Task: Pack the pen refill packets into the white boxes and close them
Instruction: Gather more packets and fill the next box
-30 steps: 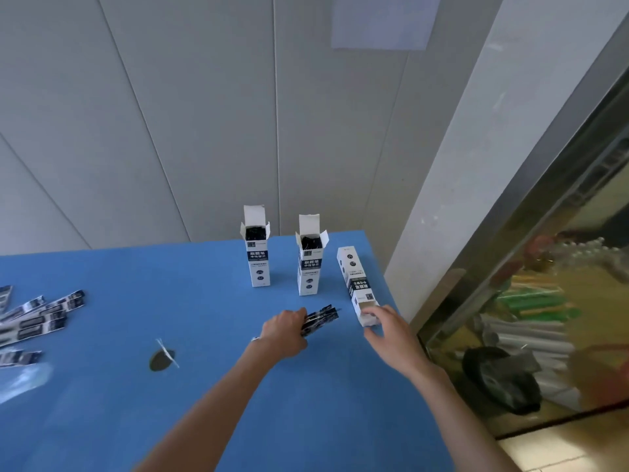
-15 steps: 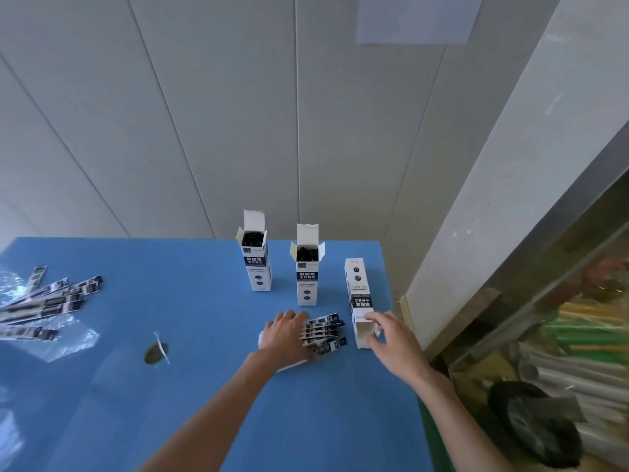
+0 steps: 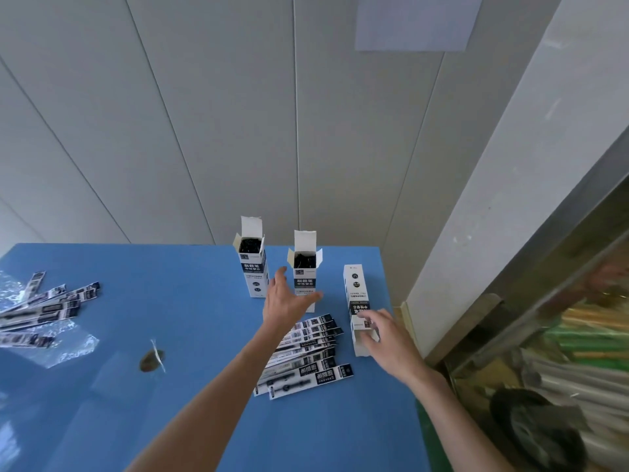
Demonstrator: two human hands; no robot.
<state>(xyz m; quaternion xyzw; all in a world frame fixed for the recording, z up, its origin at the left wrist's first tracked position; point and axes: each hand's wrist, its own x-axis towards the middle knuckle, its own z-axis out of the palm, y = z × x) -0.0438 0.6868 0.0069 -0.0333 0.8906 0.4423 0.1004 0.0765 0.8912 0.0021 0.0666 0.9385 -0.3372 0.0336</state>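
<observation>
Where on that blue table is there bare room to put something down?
The widest bare patch lies between the left packets and the left hand, apart from a small dark spot. The near edge of the table is also bare. The far right is crowded: two open boxes, the lying box, the fanned packets and the right hand.

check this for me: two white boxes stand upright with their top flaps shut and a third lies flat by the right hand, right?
Not quite. The head view shows both upright boxes with top flaps open, dark contents visible inside. The third box does lie flat by the right hand.
</observation>
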